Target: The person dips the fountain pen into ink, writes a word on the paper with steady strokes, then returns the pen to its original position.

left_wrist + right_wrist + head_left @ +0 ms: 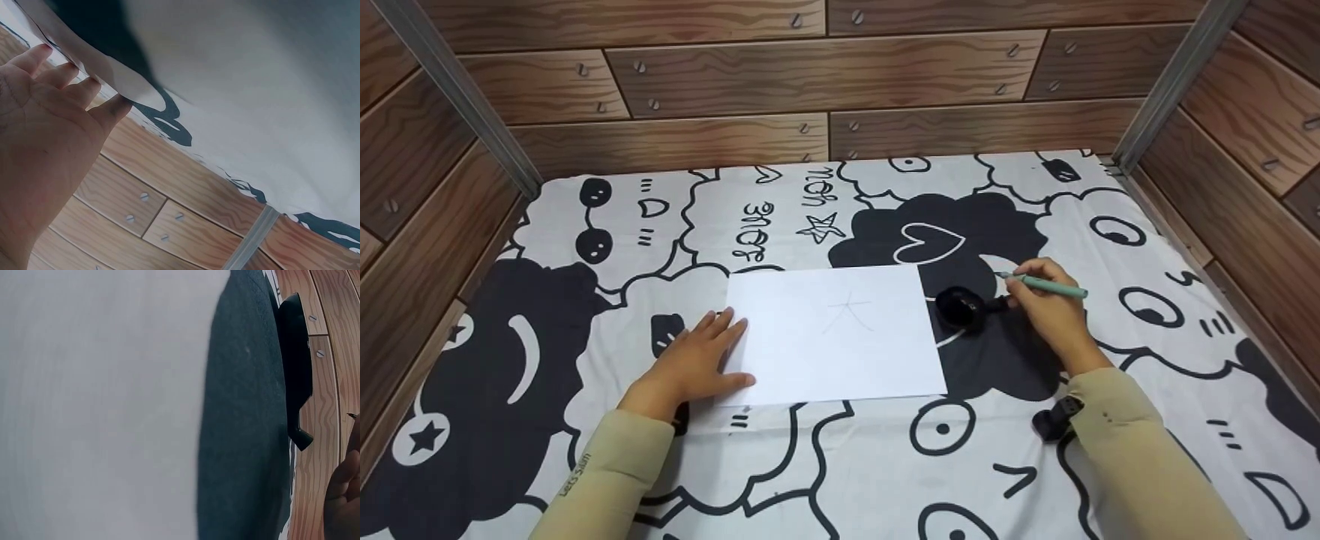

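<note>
A white sheet of paper (787,337) lies on the patterned cloth, with a few thin crossing strokes (849,306) drawn in its upper middle. My left hand (697,360) rests spread on the sheet's left edge, fingers nearly straight; the left wrist view shows its palm side (50,124). To the right of the paper, my right hand (1050,315) pinches a green pen (1061,287), its tip pointing left. Just left of that hand is a small black pan-like dish (960,307) with a short handle. In the right wrist view, part of the right hand (344,489) appears beyond the dish's handle (301,437).
A white cloth (870,465) with black cartoon figures covers the surface. Wood-plank-patterned walls (825,75) enclose the back and sides, with grey metal posts (450,97) at the corners. A small black device (1057,418) sits at the right sleeve's cuff.
</note>
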A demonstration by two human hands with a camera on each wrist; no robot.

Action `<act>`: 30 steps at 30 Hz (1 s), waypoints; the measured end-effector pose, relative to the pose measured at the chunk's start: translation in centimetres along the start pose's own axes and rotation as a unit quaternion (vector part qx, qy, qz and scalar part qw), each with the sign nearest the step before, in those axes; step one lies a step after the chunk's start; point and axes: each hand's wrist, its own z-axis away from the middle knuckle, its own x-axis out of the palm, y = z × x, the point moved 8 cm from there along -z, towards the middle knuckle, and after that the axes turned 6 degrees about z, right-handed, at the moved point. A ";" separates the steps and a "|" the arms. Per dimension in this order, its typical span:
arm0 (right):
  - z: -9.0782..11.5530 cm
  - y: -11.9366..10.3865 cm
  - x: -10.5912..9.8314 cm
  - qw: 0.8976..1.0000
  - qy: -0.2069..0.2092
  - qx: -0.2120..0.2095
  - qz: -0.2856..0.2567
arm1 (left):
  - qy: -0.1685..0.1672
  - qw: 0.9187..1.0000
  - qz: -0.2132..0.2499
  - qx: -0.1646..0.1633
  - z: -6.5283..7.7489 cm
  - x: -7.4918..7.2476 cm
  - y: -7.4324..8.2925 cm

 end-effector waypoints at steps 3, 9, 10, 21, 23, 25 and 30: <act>0.0 0.2 0.1 1.000 -0.008 0.006 0.025 | 0.000 1.000 0.001 0.000 0.0 0.0 0.0; -0.4 2.3 0.2 0.999 -0.029 -0.020 0.009 | -0.001 1.000 0.002 -0.003 0.0 0.0 0.0; -0.4 2.4 0.2 0.999 -0.035 -0.025 -0.004 | -0.002 1.000 0.002 -0.005 0.0 0.1 0.0; 1.1 -0.9 0.4 0.984 -0.157 -0.013 -0.083 | -0.002 1.000 0.006 -0.010 -0.1 0.0 0.0; 1.1 -0.1 0.2 0.981 -0.168 0.010 -0.099 | -0.003 1.000 0.005 -0.010 0.0 0.0 0.0; 1.0 1.2 0.0 0.978 -0.172 0.033 -0.112 | -0.003 1.000 0.006 -0.008 0.0 0.0 0.1; 1.0 2.6 -0.4 0.974 -0.178 0.062 -0.126 | -0.002 1.000 0.008 -0.006 0.1 0.0 0.0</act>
